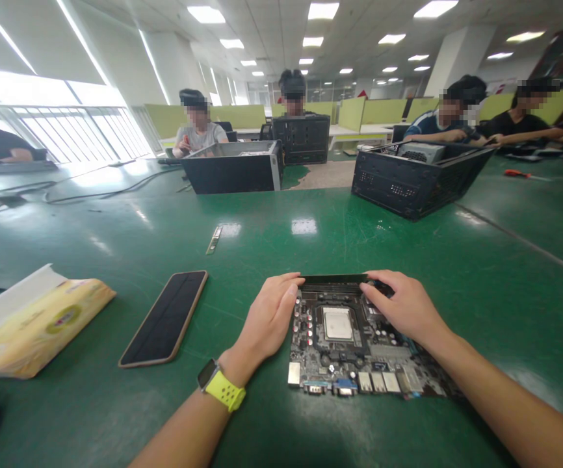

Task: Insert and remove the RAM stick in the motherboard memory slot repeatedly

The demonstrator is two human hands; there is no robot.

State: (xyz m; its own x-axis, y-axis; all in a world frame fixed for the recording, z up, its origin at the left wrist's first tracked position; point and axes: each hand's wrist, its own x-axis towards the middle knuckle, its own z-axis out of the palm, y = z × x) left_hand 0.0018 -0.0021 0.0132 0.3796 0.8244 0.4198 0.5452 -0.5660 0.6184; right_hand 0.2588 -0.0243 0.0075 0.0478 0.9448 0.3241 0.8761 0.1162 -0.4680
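A dark motherboard (359, 351) lies flat on the green table, its row of ports facing me and a square silver processor (338, 324) near its middle. Along its far edge a dark, thin memory module (333, 279) stands upright in the slots. My left hand (269, 312) is closed at the module's left end, fingertips and thumb together. My right hand (403, 302) pinches the module's right end, thumb on the near side. The far fingers of both hands are partly hidden.
A phone (164, 318) and a yellow tissue pack (42, 325) lie to the left. Further off are a loose memory module (214, 240), computer cases (235, 170) (413, 179), cables and a screwdriver (518, 173). Several people sit beyond.
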